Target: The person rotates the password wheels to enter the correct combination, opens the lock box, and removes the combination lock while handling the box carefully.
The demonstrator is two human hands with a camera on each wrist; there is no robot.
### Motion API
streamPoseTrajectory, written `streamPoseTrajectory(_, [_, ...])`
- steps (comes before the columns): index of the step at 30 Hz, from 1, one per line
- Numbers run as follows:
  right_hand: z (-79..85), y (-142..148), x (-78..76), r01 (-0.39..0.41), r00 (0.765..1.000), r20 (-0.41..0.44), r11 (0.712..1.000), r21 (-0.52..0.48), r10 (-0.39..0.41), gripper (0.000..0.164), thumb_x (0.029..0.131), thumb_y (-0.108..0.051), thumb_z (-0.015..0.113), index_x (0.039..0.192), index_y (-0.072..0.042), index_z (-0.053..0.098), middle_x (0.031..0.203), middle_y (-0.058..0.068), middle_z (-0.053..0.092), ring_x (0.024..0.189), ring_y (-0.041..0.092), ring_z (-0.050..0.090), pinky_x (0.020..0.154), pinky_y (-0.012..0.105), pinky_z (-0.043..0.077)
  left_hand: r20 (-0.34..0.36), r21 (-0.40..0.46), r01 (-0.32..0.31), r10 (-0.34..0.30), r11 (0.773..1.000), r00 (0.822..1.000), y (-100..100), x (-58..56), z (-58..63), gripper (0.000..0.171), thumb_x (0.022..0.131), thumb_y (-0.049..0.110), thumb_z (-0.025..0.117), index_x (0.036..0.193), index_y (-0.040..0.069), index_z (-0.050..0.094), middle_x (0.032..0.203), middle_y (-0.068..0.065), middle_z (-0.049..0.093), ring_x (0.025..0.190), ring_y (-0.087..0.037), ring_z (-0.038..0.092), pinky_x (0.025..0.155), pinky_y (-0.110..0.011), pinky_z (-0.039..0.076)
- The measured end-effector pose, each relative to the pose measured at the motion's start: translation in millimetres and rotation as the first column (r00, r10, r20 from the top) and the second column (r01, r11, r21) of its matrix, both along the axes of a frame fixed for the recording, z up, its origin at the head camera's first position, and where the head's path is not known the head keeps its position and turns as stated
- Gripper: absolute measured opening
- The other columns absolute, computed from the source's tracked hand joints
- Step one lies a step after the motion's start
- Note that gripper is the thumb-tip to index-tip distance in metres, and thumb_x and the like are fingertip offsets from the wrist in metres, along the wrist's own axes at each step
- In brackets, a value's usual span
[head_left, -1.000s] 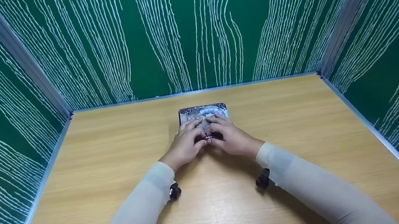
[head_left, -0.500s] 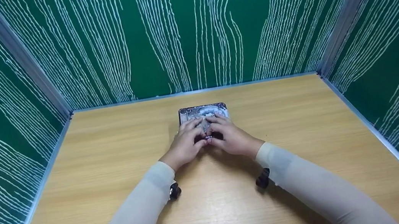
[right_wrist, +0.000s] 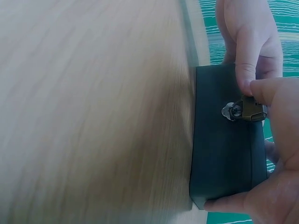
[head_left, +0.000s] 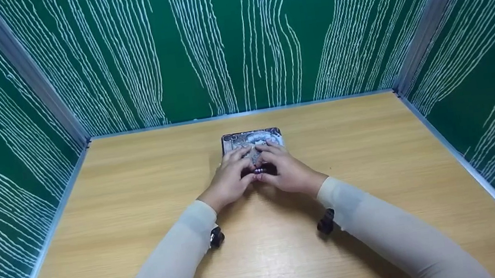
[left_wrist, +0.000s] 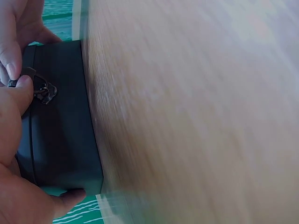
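Barely anything has moved since half a second ago: only the thumbs have shifted very slightly, while the box (head_left: 252, 139) and both forearms keep their places. That box lies on the wooden surface (head_left: 268, 260), toward the far edge, at 12 o'clock from the person. Its lid is down and carries a grey and blue-white pattern, with a pale rounded shape toward 1 o'clock; the sides are plain and dark. On its 6 o'clock side, facing the person, a padlock (right_wrist: 253, 111) hangs from a metal clasp (right_wrist: 230, 112). The left hand (head_left: 233, 174) comes in from 7 o'clock and the right hand (head_left: 285, 167) from 5 o'clock. Each grip pinches the padlock between thumb and index finger, the two thumbs side by side at it, while other fingers spread over the lid and along the box's ends at 9 and 3 o'clock. A small row of pale spots shows between the hands, too small to make out. Both arms wear light sleeves (head_left: 164, 269), with a black device (head_left: 217, 237) under the left cuff and another (head_left: 326, 222) under the right. A green wall (head_left: 234, 40) with wavy white lines stands at 12 o'clock, and similar walls rise at 9 and 3 o'clock.
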State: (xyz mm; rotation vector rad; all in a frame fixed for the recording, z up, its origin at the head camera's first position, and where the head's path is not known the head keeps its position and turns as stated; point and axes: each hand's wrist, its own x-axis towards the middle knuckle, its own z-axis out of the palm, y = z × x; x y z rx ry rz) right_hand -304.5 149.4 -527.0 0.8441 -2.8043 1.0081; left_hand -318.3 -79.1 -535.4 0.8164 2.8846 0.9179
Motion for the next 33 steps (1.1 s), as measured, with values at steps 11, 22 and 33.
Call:
streamPoseTrajectory(11, [-1.8, 0.6, -3.4, -0.014, 1.0, -0.02, 1.0, -0.003, 0.014, 0.016, 0.108, -0.021, 0.078, 0.12, -0.011, 0.073, 0.18, 0.021, 0.044, 0.174, 0.055, 0.021, 0.138, 0.077, 0.018, 0.004, 0.001, 0.004, -0.004, 1.0, 1.0, 0.3, 0.7, 1.1, 0.012, 0.109, 0.027, 0.075, 0.112, 0.015, 0.075, 0.186, -0.001, 0.039, 0.176, -0.034, 0.023, 0.141, -0.068, 0.023])
streamPoseTrajectory(22, [-0.1, 0.7, -1.3, -0.003, 1.0, 0.003, 1.0, 0.006, 0.003, 0.028, 0.108, -0.028, 0.079, 0.13, -0.012, 0.073, 0.183, 0.017, 0.041, 0.175, 0.051, 0.02, 0.14, 0.074, 0.018, -0.003, 0.016, 0.01, -0.01, 1.0, 1.0, -0.6, 0.1, 0.2, 0.012, 0.109, 0.026, 0.076, 0.114, 0.015, 0.076, 0.185, -0.002, 0.04, 0.176, -0.035, 0.024, 0.141, -0.068, 0.022])
streamPoseTrajectory(33, [-0.1, 1.2, -2.4, -0.008, 1.0, 0.003, 1.0, -0.005, 0.008, 0.021, 0.107, -0.024, 0.08, 0.122, -0.011, 0.073, 0.182, 0.019, 0.042, 0.175, 0.053, 0.02, 0.139, 0.075, 0.018, 0.016, 0.011, -0.004, 0.004, 1.0, 1.0, 0.2, 0.5, 1.5, 0.013, 0.109, 0.029, 0.076, 0.114, 0.017, 0.076, 0.186, 0.002, 0.037, 0.178, -0.032, 0.02, 0.142, -0.068, 0.02])
